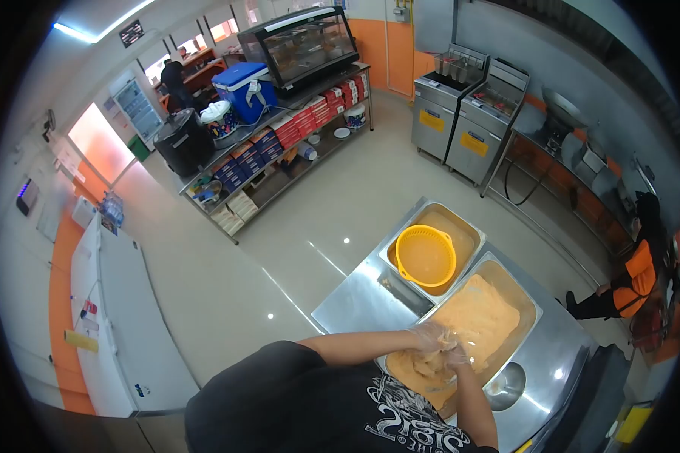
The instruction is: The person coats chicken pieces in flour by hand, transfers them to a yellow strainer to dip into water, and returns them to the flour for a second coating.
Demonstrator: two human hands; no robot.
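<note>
Both hands, in clear gloves, are close together over a steel pan of orange-beige powder. My left hand is closed round a pale, powder-coated piece. From the right, my right hand presses on the same piece; its fingers are partly hidden. More coated pieces lie in the powder just below the hands. Behind the pan, a yellow strainer basket rests in a second steel pan.
A metal bowl sits right of the pan on the steel table. Fryers stand at the back, shelving with boxes at the back left. A person in orange and black is at the right.
</note>
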